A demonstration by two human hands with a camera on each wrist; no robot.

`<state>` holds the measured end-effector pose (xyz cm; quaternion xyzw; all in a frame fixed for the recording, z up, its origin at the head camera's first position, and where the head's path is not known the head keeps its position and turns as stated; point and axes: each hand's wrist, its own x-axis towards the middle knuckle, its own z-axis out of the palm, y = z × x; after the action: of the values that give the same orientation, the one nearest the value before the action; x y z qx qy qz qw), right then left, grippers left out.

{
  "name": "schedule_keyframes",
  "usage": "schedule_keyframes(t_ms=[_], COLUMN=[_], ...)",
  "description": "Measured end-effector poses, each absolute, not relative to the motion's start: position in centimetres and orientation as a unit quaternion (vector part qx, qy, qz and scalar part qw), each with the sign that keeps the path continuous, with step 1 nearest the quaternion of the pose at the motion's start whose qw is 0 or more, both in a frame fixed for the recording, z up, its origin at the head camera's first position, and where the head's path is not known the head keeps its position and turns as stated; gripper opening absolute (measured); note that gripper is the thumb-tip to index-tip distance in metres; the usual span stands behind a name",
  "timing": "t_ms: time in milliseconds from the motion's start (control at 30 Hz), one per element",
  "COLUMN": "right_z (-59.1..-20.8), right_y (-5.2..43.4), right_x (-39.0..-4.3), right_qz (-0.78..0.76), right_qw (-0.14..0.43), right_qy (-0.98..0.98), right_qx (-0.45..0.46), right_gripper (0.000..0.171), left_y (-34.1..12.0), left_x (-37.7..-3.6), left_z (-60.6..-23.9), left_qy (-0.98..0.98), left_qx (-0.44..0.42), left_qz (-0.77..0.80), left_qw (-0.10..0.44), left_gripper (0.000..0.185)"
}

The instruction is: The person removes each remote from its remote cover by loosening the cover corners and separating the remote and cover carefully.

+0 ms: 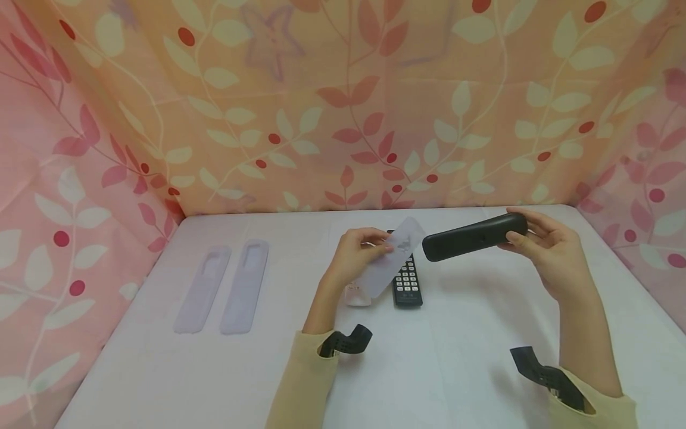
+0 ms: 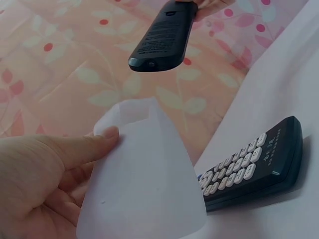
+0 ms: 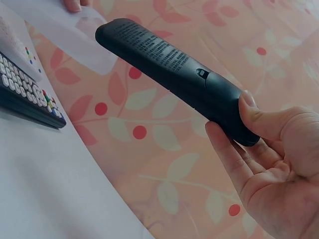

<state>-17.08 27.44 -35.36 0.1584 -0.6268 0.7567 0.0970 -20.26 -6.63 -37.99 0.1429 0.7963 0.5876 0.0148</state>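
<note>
My left hand (image 1: 355, 253) pinches a translucent whitish remote-control cover (image 2: 142, 172) by its edge, thumb on top. In the left wrist view an opening shows at the cover's upper end. My right hand (image 1: 554, 256) grips a black remote control (image 3: 169, 69) by one end, raised above the table. Its back, with printed text and a battery-door latch, faces the right wrist camera. The remote's free end points at the cover, with a small gap between them. Below the cover a second black remote (image 1: 408, 290) lies buttons up, partly hidden by it.
A white remote (image 1: 358, 297) lies beside the second black one, mostly hidden behind the left hand and cover. Two more translucent covers (image 1: 202, 289) lie side by side on the left of the white table (image 1: 455, 375). Floral cloth (image 1: 343, 107) hangs behind and at both sides.
</note>
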Motion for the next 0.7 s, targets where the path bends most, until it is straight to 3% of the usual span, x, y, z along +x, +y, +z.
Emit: schedule_keyframes(t_ms=[700], right_z=[-35.4], right_y=[26.9], right_x=[-17.1], right_qz=[0.756], right_qw=[0.096], right_qy=[-0.634], right_qx=[0.13], right_gripper=[0.041], left_y=[-7.9], left_x=[-20.2], left_z=[-37.7], left_qy=[0.781], left_qx=[0.135], left_qz=[0.609], left_qw=[-0.005], left_gripper=[0.024])
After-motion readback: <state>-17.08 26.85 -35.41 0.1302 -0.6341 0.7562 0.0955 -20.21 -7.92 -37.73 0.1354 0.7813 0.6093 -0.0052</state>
